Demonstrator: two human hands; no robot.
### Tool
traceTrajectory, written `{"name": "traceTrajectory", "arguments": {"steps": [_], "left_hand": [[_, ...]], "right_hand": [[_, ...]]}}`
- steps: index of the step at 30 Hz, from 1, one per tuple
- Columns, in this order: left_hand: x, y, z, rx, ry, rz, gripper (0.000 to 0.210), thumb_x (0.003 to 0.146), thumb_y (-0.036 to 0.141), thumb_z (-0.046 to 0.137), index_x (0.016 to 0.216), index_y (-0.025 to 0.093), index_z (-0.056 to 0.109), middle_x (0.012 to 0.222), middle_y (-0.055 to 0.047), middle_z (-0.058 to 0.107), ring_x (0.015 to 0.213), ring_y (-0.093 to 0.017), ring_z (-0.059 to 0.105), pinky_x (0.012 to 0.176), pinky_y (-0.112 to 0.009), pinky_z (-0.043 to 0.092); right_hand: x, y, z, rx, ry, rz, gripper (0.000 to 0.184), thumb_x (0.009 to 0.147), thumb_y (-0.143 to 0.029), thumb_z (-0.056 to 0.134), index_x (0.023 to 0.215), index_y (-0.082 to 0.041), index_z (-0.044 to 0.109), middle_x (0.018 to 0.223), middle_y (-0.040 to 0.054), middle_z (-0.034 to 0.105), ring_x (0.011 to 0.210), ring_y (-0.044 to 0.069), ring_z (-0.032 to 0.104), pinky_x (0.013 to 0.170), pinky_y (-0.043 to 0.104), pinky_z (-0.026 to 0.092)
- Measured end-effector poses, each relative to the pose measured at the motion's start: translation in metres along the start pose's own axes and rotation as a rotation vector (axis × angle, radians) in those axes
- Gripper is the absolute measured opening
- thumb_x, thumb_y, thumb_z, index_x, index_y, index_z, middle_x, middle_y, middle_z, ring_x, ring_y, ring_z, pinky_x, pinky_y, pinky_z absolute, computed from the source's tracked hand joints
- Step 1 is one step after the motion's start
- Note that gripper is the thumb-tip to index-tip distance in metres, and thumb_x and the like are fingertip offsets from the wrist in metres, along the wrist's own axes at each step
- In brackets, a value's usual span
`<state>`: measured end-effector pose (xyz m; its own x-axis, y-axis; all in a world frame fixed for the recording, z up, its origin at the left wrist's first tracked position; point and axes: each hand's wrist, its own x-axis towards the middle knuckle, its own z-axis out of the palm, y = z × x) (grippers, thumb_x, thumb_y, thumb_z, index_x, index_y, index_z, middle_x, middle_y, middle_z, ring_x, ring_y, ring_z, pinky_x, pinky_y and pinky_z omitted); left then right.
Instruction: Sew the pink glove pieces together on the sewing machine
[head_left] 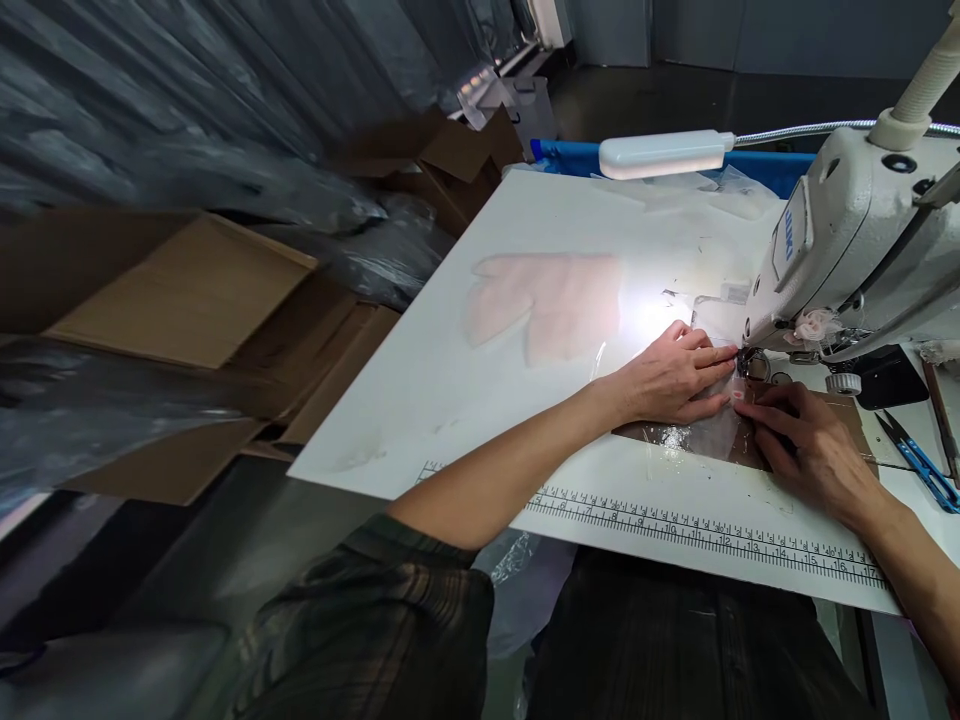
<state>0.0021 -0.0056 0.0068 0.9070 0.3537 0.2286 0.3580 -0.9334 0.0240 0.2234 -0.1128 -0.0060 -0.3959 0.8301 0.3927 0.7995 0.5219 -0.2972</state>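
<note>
A white sewing machine (832, 240) stands at the right, its needle and presser foot (744, 362) low over a piece of sheer whitish fabric (712, 436). My left hand (679, 375) lies on this fabric, fingers stretched out toward the presser foot. To the right of the foot's front, my right hand (806, 440) has its bent fingers closed at the fabric's edge, by a small pale label with a red mark (739, 395). My fingers partly cover the fabric, so its full outline is hidden. A brown shiny plate (652, 434) lies under the hands.
Pale pink cut fabric pieces (555, 305) lie on the white table (420, 400). Blue thread snips (922, 460) and a black phone-like object (891, 377) are at the right. A white lamp (664, 155) hangs over the far edge. Open cardboard boxes (187, 290) stand left.
</note>
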Motion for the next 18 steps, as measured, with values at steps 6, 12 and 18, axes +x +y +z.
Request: {"name": "traceTrajectory", "arguments": {"steps": [6, 12, 18], "left_hand": [[0.0014, 0.0012, -0.0023, 0.004, -0.021, 0.004, 0.048, 0.104, 0.039, 0.033, 0.129, 0.015, 0.065, 0.138, -0.014, 0.063, 0.098, -0.027, 0.057, 0.083, -0.044, 0.039], [0.0012, 0.0024, -0.0032, 0.028, -0.027, 0.013, 0.048, 0.104, 0.039, 0.032, 0.124, 0.015, 0.068, 0.139, -0.014, 0.062, 0.1, -0.027, 0.056, 0.084, -0.042, 0.038], [0.0007, 0.003, -0.0023, 0.072, -0.011, 0.036, 0.05, 0.105, 0.04, 0.03, 0.123, 0.011, 0.067, 0.137, -0.015, 0.063, 0.099, -0.027, 0.056, 0.082, -0.042, 0.039]], "right_hand": [[0.0008, -0.001, -0.0008, -0.018, 0.009, -0.011, 0.03, 0.096, -0.023, 0.049, 0.111, -0.025, 0.075, 0.103, 0.0103, 0.064, 0.085, 0.021, 0.064, 0.069, 0.035, 0.059], [0.0003, -0.0001, 0.0018, -0.008, 0.018, 0.012, 0.031, 0.096, -0.023, 0.048, 0.111, -0.026, 0.075, 0.102, 0.0097, 0.064, 0.086, 0.021, 0.064, 0.07, 0.036, 0.059], [0.0018, 0.0032, 0.0006, 0.023, 0.014, 0.004, 0.032, 0.095, -0.022, 0.049, 0.112, -0.027, 0.075, 0.1, 0.0077, 0.063, 0.086, 0.02, 0.065, 0.071, 0.035, 0.059]]}}
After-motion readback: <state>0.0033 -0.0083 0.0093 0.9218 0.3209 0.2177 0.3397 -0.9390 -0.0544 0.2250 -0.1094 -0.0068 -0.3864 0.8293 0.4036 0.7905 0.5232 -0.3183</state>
